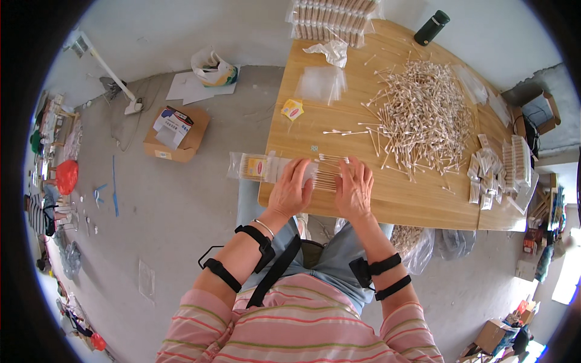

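1. Your left grip (pixel 290 192) is closed on the right-hand part of a clear bag (pixel 272 169), fingers bent over it; a yellow label (pixel 257 168) and swabs show inside the bag, whose left end juts past the worktop's edge.
2. Your right grip (pixel 355 192) is closed around the right ends of a row of cotton swabs (pixel 327 179), thumb on the near side and fingers on the far side.
3. That row lies between your two hands, at the near edge of the wooden worktop (pixel 295 136), its sticks pointing left and right.
4. Ahead of your left hand you have a yellow card (pixel 292 109), then flat clear bags (pixel 321 85) and a crumpled white sheet (pixel 333 53).
5. Ahead and to the right of your right hand spreads a large swab heap (pixel 423 118); small filled packs (pixel 486 172) sit farther right.
6. At the far side stand stacked packs (pixel 330 21) and a dark green bottle (pixel 432 28).
7. On the floor to your left rests a cardboard box (pixel 196 134).
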### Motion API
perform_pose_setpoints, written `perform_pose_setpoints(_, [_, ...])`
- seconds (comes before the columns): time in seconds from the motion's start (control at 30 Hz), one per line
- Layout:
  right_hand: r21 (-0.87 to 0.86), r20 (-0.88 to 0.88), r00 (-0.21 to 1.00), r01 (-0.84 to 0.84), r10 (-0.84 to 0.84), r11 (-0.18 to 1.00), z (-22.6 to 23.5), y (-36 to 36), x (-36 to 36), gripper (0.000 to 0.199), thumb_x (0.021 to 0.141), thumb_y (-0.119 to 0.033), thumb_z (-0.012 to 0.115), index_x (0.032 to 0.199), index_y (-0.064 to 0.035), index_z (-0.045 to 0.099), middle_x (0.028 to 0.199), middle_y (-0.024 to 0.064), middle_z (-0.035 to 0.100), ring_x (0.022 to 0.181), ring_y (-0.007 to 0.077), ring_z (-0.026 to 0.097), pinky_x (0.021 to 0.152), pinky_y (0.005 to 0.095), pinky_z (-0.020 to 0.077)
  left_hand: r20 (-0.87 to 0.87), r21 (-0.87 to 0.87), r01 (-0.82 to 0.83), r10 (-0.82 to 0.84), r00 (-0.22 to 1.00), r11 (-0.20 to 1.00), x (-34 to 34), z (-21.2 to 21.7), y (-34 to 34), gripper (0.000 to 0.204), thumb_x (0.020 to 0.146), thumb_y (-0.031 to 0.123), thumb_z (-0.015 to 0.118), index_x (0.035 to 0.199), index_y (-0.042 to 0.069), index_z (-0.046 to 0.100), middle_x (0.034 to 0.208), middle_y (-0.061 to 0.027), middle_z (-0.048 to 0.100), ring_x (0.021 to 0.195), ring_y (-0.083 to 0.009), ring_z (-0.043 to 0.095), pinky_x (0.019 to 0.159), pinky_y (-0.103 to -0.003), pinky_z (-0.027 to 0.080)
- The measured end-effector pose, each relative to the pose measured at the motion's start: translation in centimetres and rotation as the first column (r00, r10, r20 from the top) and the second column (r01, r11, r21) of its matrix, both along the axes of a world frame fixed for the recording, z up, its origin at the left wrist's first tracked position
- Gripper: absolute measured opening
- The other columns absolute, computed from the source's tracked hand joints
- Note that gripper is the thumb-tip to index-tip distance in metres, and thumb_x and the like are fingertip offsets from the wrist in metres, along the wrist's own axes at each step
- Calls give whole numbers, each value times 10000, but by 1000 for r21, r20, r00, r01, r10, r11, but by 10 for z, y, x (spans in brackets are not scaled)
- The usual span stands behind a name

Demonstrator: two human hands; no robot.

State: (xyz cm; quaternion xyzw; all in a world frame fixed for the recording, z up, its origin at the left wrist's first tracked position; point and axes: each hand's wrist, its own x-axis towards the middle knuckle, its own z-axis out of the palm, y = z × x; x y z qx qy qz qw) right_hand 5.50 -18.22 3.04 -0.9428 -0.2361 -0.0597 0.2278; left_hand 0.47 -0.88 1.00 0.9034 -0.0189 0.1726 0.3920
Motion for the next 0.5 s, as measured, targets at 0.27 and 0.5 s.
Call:
perform_pose_setpoints(0.27, [57, 4, 994, -109, 109, 992, -16, 0, 16, 412, 833, -62, 586, 1243, -68, 544, 1337, 181, 439, 1253, 378, 381, 1032, 510, 319, -31, -125, 15, -19, 999, 992, 0, 1, 3, 408, 885, 46, 491, 1281, -34, 436, 1213, -250, 513, 1128, -429, 496, 962, -445, 441])
perform_pose_setpoints(0.5, [659, -257, 965, 219, -59, 719, -31, -26, 23, 347, 947, -115, 511, 1279, -14, 502, 1376, 182, 436, 1293, 338, 390, 1092, 410, 293, 42, -308, -53, 70, 997, 950, 21, 8, -5, 472, 1010, 206, 419, 1420, -13, 338, 1368, -233, 457, 1255, -358, 465, 1044, -390, 366])
